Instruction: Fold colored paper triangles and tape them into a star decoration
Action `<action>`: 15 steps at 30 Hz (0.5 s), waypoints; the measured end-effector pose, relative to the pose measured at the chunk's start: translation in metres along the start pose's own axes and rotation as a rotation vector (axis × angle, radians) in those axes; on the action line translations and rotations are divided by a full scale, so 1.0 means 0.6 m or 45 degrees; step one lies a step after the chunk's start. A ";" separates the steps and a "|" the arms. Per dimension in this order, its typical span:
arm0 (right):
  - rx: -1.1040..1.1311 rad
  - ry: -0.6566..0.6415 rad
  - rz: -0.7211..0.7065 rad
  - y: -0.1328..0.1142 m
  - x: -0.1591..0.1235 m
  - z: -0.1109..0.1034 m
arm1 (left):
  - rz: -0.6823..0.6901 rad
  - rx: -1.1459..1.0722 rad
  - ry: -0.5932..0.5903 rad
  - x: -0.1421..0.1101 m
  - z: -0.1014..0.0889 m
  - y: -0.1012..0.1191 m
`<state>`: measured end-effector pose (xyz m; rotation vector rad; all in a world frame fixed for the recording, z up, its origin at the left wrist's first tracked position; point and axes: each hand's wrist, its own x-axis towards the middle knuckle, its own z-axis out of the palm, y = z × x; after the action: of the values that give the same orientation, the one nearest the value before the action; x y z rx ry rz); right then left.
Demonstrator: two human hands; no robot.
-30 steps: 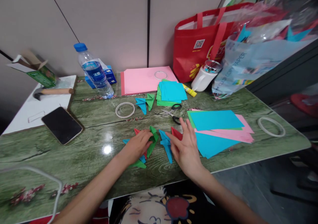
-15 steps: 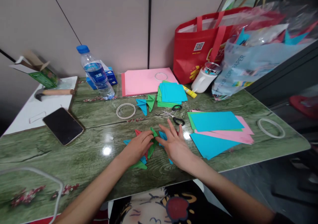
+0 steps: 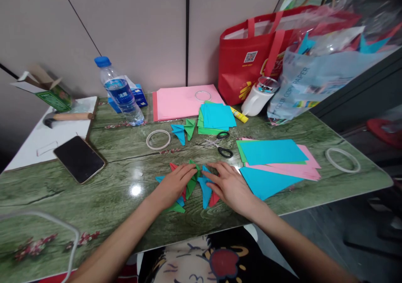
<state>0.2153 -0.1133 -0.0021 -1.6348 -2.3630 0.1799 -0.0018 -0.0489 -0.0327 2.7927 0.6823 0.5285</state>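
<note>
My left hand [image 3: 175, 184] rests over a cluster of folded paper pieces, its fingers stretched out and touching a green folded piece [image 3: 191, 186]. Red, blue and green pieces show from under that hand, among them a green one [image 3: 176, 208] near the wrist. My right hand [image 3: 230, 185] lies with fingers spread over a blue folded piece [image 3: 205, 191] and a red folded piece [image 3: 214, 199]. The fingertips touch the blue piece; a small gap parts it from the green one. Behind them lie a blue folded piece [image 3: 179, 133] and a green folded piece [image 3: 189, 128].
Scissors [image 3: 221, 145] lie beyond my hands, near square paper sheets [image 3: 219, 116] and a tape roll [image 3: 158, 140]. Coloured paper strips [image 3: 273, 152] are at right. A phone [image 3: 79, 159], hammer [image 3: 69, 116] and water bottle [image 3: 121, 94] are at left; a white mug [image 3: 256, 100] and red bag [image 3: 241, 69] stand behind.
My right hand has shifted slightly right, its raised fingers now lower and flatter. More of the blue folded piece and the red one beside it show. The left hand stays nearly in place.
</note>
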 end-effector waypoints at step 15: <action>-0.047 -0.116 0.182 -0.011 0.023 -0.006 | -0.014 0.026 -0.118 0.005 -0.004 0.003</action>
<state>0.2057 -0.1030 0.0052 -1.8514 -2.3281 0.2446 0.0008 -0.0487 -0.0292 2.8104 0.6867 0.3899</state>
